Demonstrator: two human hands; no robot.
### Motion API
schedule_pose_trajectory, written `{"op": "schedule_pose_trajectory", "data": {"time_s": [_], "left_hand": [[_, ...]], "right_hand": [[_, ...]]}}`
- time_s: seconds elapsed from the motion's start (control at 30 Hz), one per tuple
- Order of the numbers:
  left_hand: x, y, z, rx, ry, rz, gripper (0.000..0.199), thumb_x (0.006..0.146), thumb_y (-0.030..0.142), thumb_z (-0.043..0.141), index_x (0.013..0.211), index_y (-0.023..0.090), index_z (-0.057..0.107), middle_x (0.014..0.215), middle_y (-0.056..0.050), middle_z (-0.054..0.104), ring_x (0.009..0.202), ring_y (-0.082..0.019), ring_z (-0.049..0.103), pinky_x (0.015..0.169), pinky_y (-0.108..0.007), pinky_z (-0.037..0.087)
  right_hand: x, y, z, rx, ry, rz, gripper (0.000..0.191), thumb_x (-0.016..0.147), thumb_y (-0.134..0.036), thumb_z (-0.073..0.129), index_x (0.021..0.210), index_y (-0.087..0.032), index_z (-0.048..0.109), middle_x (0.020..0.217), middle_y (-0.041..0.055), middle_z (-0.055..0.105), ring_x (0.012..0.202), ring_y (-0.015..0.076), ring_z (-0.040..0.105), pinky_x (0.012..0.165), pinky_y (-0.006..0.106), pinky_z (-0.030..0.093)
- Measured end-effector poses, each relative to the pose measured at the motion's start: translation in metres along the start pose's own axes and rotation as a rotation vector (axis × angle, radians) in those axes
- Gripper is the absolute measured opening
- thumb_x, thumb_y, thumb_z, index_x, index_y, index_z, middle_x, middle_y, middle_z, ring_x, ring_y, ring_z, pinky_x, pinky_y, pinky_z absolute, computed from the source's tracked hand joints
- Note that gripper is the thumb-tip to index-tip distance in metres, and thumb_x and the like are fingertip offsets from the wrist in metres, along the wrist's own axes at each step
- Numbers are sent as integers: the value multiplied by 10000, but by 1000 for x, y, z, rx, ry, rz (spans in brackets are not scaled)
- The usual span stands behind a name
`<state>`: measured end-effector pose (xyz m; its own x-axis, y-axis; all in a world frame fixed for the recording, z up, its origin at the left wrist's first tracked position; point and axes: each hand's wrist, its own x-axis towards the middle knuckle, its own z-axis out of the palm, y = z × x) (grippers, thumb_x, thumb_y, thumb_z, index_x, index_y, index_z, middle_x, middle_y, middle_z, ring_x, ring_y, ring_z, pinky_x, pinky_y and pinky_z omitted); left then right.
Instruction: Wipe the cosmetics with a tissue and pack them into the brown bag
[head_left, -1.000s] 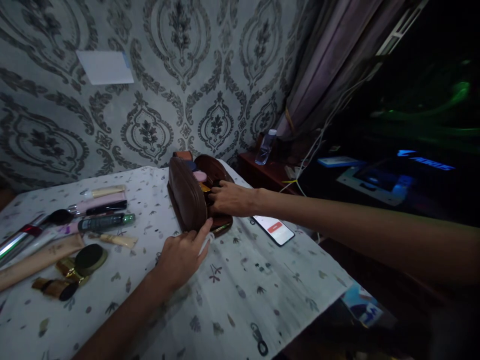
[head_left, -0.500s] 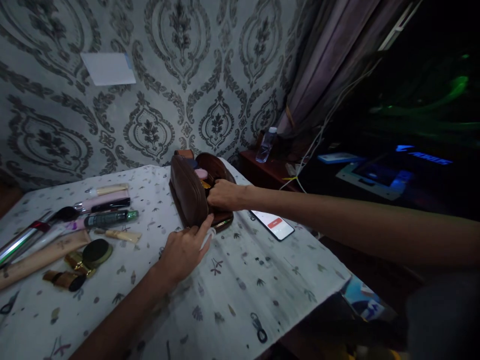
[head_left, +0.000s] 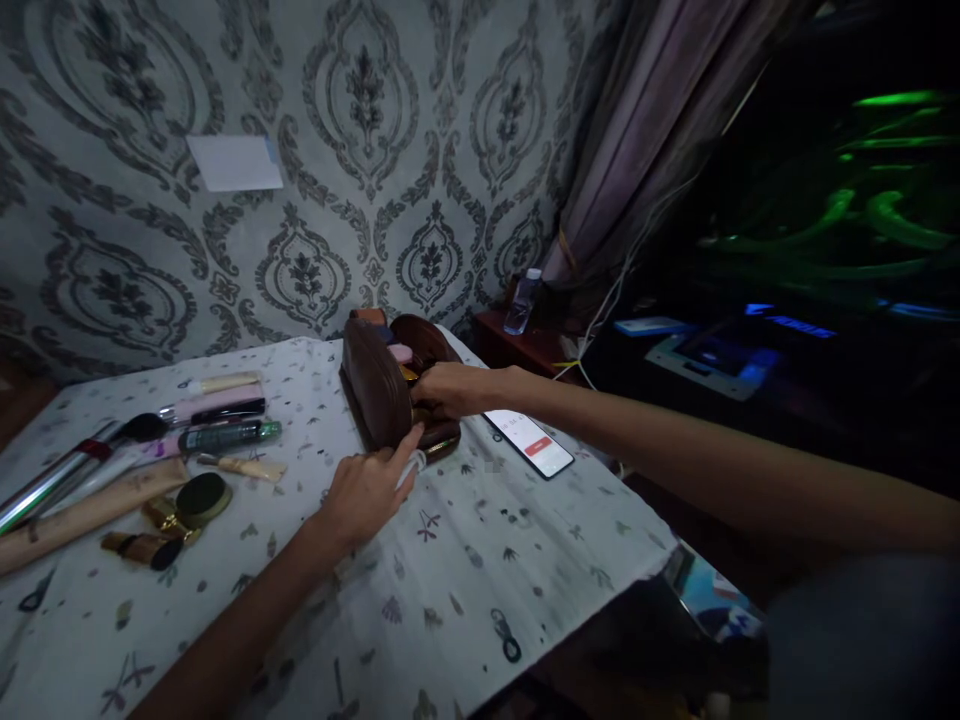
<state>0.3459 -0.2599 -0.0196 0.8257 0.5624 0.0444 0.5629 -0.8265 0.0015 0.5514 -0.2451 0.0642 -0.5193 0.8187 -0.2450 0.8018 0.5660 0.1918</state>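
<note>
A brown makeup bag point(head_left: 375, 395) stands unzipped near the back of the table, with a pink item point(head_left: 400, 353) and other contents showing inside. My right hand point(head_left: 448, 389) reaches into its opening from the right. Its fingers are curled, and their tips and whatever they hold are hidden. At the bag's near edge, my left hand point(head_left: 373, 492) has its index finger against the rim, the other fingers bent around the edge. A small white loop point(head_left: 411, 466) shows by its fingers; what it belongs to is unclear.
Makeup items lie at the left, among them a green-and-black tube point(head_left: 225, 436), a round dark jar point(head_left: 203, 497) and a long beige tube point(head_left: 97, 512). A lit phone point(head_left: 534, 446) lies right of the bag. Beyond the table stands a water bottle point(head_left: 523, 302).
The camera view has shifted slightly. My right hand stays in the bag, with its wrist bent a little differently. My left hand remains at the bag's near edge.
</note>
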Motion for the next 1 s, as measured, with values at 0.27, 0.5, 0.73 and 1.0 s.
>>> {"op": "schedule_pose_trajectory", "data": {"time_s": [0.27, 0.5, 0.73, 1.0], "left_hand": [[1, -1, 7, -7, 34, -21, 632, 1009, 339, 399, 1569, 273, 115, 940, -61, 755, 802, -239, 730, 689, -298, 523], [0, -1, 7, 0, 4, -10, 627, 1007, 337, 395, 1569, 273, 124, 963, -57, 752, 815, -255, 728, 695, -330, 535], [0, -2, 7, 22, 0, -16, 639, 1008, 357, 399, 1571, 279, 109, 967, -67, 751, 796, -253, 724, 677, -325, 534], [-1, 0, 9, 24, -10, -23, 621, 1015, 381, 380, 1570, 258, 130, 959, -90, 755, 812, -267, 730, 697, -351, 546]], "right_hand": [[-18, 6, 2, -57, 165, 62, 204, 928, -193, 542, 1006, -129, 719, 998, 127, 673, 910, 220, 536, 794, 334, 359], [-12, 3, 3, -140, 78, 111, 172, 906, -183, 562, 971, -125, 711, 1007, 130, 680, 954, 234, 558, 778, 332, 338], [-7, 1, 10, -185, 69, 77, 177, 905, -165, 552, 894, -115, 722, 1008, 149, 677, 1003, 253, 543, 770, 338, 342], [1, -3, 18, -122, -7, -72, 187, 933, -172, 534, 970, -179, 717, 959, 107, 728, 942, 220, 641, 737, 314, 366]]}}
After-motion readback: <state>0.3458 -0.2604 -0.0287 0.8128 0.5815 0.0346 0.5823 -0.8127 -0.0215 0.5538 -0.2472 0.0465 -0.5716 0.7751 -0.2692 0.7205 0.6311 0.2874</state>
